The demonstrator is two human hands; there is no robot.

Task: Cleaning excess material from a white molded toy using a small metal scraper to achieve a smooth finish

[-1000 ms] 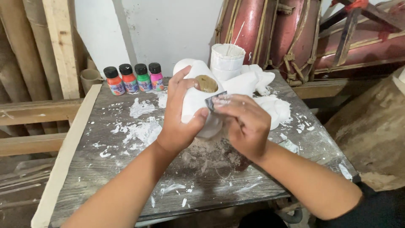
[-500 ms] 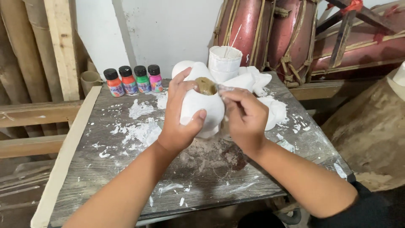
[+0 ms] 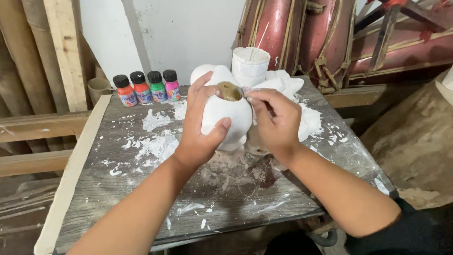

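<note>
My left hand [image 3: 200, 127] grips a white rounded plaster figure [image 3: 226, 118] from its left side, thumb across the front, holding it just above the worn grey table [image 3: 236, 198]. The figure has a brown-rimmed opening [image 3: 230, 91] at its top. My right hand [image 3: 273, 123] presses against the figure's right side, its fingers pinched beside the opening on a small grey abrasive sheet that is almost entirely hidden under them. White dust and a dark patch lie on the table below the figure.
Several small paint bottles [image 3: 146, 87] stand in a row at the table's back left. A white cup [image 3: 250, 66] and more white plaster pieces [image 3: 288, 87] sit behind the figure. Wooden planks [image 3: 61, 52] lean at left, red drums [image 3: 292, 33] behind.
My right hand has moved up from the figure's lower front to its upper right by the opening, and the grey sheet is now covered by my fingers. The figure is turned more upright.
</note>
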